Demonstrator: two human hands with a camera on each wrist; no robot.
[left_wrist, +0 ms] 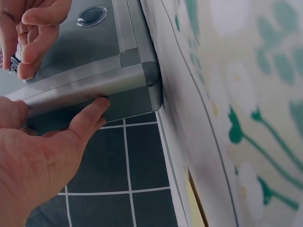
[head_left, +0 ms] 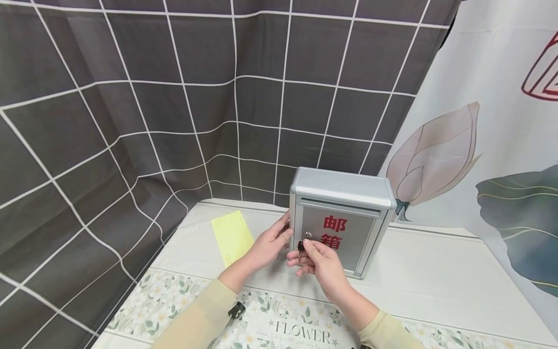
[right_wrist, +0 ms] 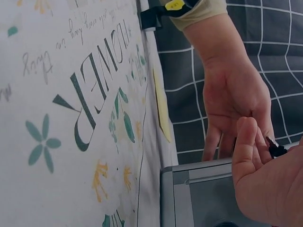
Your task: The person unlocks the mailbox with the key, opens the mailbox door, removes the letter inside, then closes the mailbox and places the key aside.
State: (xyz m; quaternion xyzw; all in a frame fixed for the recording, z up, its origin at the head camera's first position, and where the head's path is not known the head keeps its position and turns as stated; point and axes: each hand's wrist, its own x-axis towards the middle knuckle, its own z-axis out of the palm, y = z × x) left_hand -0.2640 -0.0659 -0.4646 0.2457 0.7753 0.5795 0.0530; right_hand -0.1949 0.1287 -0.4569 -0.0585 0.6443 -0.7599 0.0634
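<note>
A silver-grey metal mailbox (head_left: pixel 357 242) with red characters on its front door stands upright on the table. My left hand (head_left: pixel 267 246) rests against its left side, fingers extended along the side wall, as the left wrist view (left_wrist: pixel 45 156) also shows. In front of the door, my right hand (head_left: pixel 327 269) pinches a small key (head_left: pixel 301 246) with a black head between thumb and finger. The key is just below the round lock (head_left: pixel 307 235) on the door's left edge. In the right wrist view the black key head (right_wrist: pixel 278 150) shows beside the thumb.
A yellow envelope (head_left: pixel 231 237) lies flat left of the mailbox. Underneath is a white tablecloth (head_left: pixel 436 261) with a floral band and the word FLOWER at the front. A dark grid-patterned curtain (head_left: pixel 257 102) hangs behind, and a white curtain (head_left: pixel 501 63) with plant drawings hangs at the right.
</note>
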